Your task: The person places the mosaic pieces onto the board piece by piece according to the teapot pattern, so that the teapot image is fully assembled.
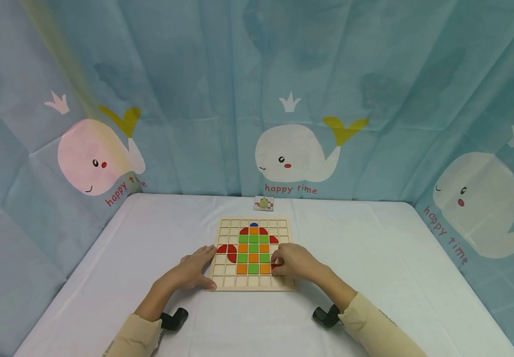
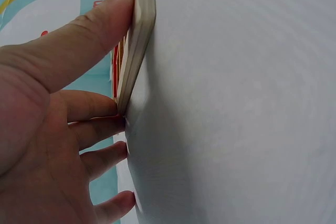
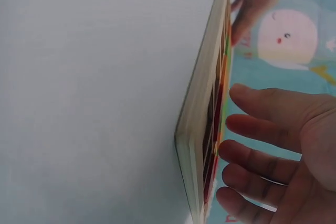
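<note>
A wooden grid board (image 1: pixel 252 287) lies on the white table, with green, orange, red and blue tiles forming a pattern in its cells. My left hand (image 1: pixel 193 270) rests at the board's left edge, fingers extended. In the left wrist view its thumb (image 2: pixel 100 30) lies against the rim and the fingertips touch down beside the board. Over the board's right side, my right hand (image 1: pixel 299 262) has its fingertips at a red quarter-round tile (image 1: pixel 274 267), which it partly covers. The right wrist view shows its fingers (image 3: pixel 262 129) loosely bent, close over the tiles, with nothing between them.
A small picture card (image 1: pixel 263 204) with a similar pattern lies behind the board. Black devices (image 1: pixel 174 320) are strapped at both wrists. A blue curtain (image 1: pixel 194 99) with printed whales surrounds the white table (image 1: pixel 372 258).
</note>
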The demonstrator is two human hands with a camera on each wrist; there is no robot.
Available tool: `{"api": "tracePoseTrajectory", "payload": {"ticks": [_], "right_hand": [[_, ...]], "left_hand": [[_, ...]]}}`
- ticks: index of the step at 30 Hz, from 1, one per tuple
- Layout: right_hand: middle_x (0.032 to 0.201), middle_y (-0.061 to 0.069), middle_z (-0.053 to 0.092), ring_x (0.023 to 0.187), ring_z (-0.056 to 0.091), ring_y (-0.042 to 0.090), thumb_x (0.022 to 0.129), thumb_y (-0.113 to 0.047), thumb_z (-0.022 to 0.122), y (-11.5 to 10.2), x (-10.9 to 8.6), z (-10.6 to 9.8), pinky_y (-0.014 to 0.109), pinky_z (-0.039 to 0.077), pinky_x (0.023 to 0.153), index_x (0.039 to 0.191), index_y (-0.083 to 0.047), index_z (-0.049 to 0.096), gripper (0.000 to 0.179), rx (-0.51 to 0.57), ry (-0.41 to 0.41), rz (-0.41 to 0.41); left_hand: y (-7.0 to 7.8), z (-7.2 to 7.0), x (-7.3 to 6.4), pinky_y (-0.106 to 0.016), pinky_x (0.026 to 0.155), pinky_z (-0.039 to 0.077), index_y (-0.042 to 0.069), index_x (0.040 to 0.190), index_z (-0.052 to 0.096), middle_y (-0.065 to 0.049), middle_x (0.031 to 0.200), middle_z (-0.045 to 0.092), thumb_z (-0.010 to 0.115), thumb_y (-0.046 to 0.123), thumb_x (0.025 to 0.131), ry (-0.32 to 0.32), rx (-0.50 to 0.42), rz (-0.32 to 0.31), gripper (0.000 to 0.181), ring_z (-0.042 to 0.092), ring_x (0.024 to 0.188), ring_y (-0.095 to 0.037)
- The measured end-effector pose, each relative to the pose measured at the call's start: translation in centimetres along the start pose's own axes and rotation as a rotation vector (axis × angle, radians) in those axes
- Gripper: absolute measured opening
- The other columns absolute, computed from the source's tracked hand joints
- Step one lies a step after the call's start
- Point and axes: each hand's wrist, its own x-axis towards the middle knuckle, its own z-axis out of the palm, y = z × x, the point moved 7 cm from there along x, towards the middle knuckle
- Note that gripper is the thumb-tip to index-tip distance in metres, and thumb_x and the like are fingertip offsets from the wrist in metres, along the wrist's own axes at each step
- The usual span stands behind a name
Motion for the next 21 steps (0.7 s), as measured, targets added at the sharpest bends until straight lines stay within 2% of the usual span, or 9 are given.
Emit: {"api": "tracePoseTrajectory", "payload": {"ticks": [4,9,13,21], "right_hand": [[0.074,-0.007,0.055,0.067,0.047,0.008,0.084,-0.027,0.076,0.2,0.0,-0.5,0.02,0.04,0.06,0.094,-0.011,0.076,0.019,0.048,0.018,-0.005],[0.081,-0.004,0.062,0.071,0.052,0.01,0.086,-0.024,0.074,0.8,-0.1,-1.0,0.022,0.046,0.065,0.095,-0.01,0.076,0.017,0.111,0.026,-0.005],[0.086,-0.001,0.065,0.074,0.053,0.01,0.086,-0.021,0.073,1.5,-0.1,-1.4,0.023,0.047,0.067,0.094,-0.011,0.076,0.014,0.122,0.044,-0.009],[0.095,0.004,0.068,0.086,0.058,0.015,0.088,-0.019,0.071,3.4,-0.6,-2.7,0.027,0.05,0.075,0.101,-0.009,0.075,0.017,0.214,0.092,0.041]], "left_hand": [[-0.1,0.0,0.1,-0.067,0.113,0.02,-0.001,0.149,0.034,-0.021,0.157,0.031,0.088,0.03,0.066,0.003,-0.004,-0.003,0.104,0.022,0.147,-0.043],[-0.1,0.0,0.1,-0.066,0.114,0.02,-0.001,0.149,0.034,-0.022,0.157,0.031,0.088,0.029,0.067,0.004,-0.013,-0.013,0.103,0.022,0.147,-0.044],[-0.1,0.0,0.0,-0.066,0.114,0.019,-0.001,0.149,0.035,-0.021,0.157,0.031,0.087,0.029,0.067,0.003,-0.007,-0.02,0.102,0.022,0.147,-0.044],[0.0,0.1,0.1,-0.067,0.114,0.02,-0.001,0.149,0.035,-0.021,0.157,0.031,0.087,0.03,0.067,0.004,-0.003,-0.016,0.102,0.022,0.147,-0.044]]}}
